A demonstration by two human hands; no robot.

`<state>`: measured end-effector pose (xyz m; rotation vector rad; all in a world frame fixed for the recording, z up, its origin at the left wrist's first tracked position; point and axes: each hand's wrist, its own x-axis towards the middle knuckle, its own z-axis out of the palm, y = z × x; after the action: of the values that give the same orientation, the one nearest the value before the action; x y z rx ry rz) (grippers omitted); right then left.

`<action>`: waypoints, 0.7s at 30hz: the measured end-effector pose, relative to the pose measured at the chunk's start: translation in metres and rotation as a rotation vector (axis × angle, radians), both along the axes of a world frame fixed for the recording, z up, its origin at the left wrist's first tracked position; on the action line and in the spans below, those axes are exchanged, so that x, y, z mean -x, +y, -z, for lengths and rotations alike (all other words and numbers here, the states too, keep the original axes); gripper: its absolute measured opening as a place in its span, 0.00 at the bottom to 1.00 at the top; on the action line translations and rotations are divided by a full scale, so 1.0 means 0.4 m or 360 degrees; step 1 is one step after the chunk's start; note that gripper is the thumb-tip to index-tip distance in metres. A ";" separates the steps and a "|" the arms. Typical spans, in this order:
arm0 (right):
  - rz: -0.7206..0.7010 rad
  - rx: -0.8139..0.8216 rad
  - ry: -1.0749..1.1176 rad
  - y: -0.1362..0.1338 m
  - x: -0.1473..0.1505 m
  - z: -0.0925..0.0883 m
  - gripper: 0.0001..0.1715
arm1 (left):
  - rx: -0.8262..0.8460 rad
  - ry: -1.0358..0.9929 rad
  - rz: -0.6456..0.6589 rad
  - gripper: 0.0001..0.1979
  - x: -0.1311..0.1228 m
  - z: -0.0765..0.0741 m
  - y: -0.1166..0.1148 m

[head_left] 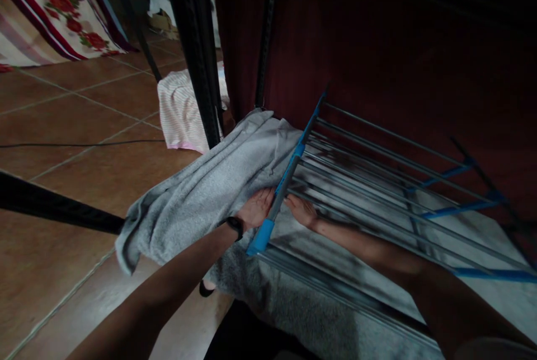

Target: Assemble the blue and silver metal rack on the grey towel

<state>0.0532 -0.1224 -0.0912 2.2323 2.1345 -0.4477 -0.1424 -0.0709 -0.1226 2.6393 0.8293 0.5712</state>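
A grey towel-like cloth (201,197) lies draped over a low surface and hangs down at its left end. On the cloth, to the right, rests a metal rack (377,203) of thin bars with blue plastic joints. My left hand (255,209), with a black band at the wrist, is spread flat on the cloth just left of the rack's end bar. Just right of that bar, among the rack's bars, my right hand (301,210) has its fingers extended near the cloth and holds nothing.
Black metal posts (191,41) stand behind the cloth, and another black bar (54,203) reaches in from the left. A dark red sheet (356,52) hangs behind. A striped cloth (180,108) hangs low near a post; a cable crosses the tiled floor (62,169).
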 end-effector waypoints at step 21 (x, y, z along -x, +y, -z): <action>0.0048 0.0107 0.0418 0.014 -0.011 -0.023 0.17 | 0.0023 -0.0013 -0.0060 0.25 0.015 0.013 0.023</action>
<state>0.0574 -0.1166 -0.0818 2.2827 2.1636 -0.8443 -0.1483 -0.0617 -0.1278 2.6114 0.8791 0.5829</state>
